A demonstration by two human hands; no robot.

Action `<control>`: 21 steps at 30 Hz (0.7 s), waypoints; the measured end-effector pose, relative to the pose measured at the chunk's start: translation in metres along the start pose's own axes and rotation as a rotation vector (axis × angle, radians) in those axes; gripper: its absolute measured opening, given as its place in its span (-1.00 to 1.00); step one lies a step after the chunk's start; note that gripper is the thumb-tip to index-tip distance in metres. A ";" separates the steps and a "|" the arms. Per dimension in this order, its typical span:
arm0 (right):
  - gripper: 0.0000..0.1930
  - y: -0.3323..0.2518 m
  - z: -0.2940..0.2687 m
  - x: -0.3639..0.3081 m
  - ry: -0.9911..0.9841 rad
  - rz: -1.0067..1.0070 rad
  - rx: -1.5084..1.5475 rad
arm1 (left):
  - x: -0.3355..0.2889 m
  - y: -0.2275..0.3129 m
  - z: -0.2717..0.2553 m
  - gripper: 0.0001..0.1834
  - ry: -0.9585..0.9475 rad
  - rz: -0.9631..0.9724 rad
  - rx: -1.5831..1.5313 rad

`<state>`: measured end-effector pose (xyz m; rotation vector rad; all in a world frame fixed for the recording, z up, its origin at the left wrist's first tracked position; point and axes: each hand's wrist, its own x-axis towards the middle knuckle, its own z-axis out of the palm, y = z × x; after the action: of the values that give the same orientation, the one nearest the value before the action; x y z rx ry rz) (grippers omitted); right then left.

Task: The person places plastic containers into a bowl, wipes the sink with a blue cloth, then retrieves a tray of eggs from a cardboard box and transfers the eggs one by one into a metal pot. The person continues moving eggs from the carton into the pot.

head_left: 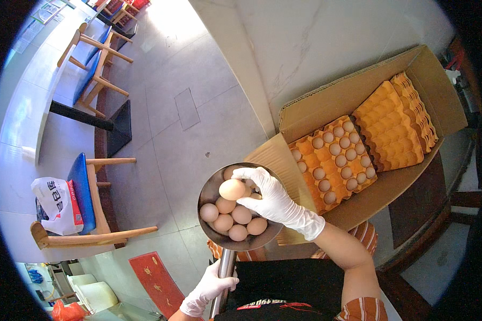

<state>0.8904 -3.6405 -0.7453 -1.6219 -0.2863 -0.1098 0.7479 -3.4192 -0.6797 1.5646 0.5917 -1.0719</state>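
Note:
My left hand (211,290), in a white glove, grips the handle (225,275) of a large round metal ladle (210,239). Several brown eggs (241,215) lie in its bowl. Above them, a pale brown egg (232,189) is pinched between the fingertips of my gloved right hand (276,199). That hand hides part of the bowl and the eggs beneath it. To the right, an open cardboard box (326,88) holds an orange egg tray (339,181) with several eggs in it and some bare cups.
Stacked orange egg trays (388,128) lean inside the box's far end. A box flap (297,184) sits close to my right forearm. On the left are wooden chairs (93,200) with blue seats, a white bag (56,206) and tables. A red mat (158,283) lies on the grey floor.

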 end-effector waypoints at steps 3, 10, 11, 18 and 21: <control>-0.60 0.002 0.001 0.001 0.021 -0.040 -0.066 | 0.004 -0.006 -0.002 -0.57 0.008 0.033 -0.011; -0.84 0.010 0.028 0.010 0.004 -0.284 -0.584 | 0.007 -0.003 -0.001 -0.53 0.045 0.015 0.033; -0.83 0.012 0.034 0.010 0.001 -0.264 -0.630 | 0.006 0.000 0.002 -0.54 0.027 0.060 0.011; -0.79 0.014 0.035 0.013 0.006 -0.356 -0.628 | -0.009 0.013 0.023 -0.76 0.121 0.068 -0.006; -0.84 0.006 -0.002 0.007 0.109 -0.472 -0.687 | -0.010 0.017 0.025 -0.76 0.105 0.060 0.024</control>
<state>0.8985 -3.6419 -0.7488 -2.1852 -0.5879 -0.7194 0.7489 -3.4460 -0.6626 1.6569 0.6009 -0.9597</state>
